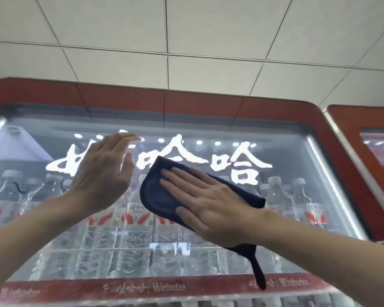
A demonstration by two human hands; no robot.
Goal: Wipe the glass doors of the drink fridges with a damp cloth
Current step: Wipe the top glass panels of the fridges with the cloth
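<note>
Head view, looking up at the glass door (pixel 293 156) of a red-framed drink fridge (pixel 186 99). The right hand (pixel 208 202) lies flat, fingers straight and spread, pressing a dark navy cloth (pixel 154 196) against the glass just below the large white characters (pixel 237 165) printed on the door. A narrow tail of the cloth (pixel 259 273) hangs down beneath the wrist. The left hand (pixel 102 173) is open, fingers straight and together, raised beside the cloth and holding nothing; whether it touches the glass cannot be told. Behind the door, rows of clear bottles (pixel 275 196) with red-and-white labels stand on a shelf above a red strip reading "Wahaha" (pixel 169 286). A second red fridge (pixel 364 134) adjoins on the right, under a tiled white ceiling (pixel 208 29).
</note>
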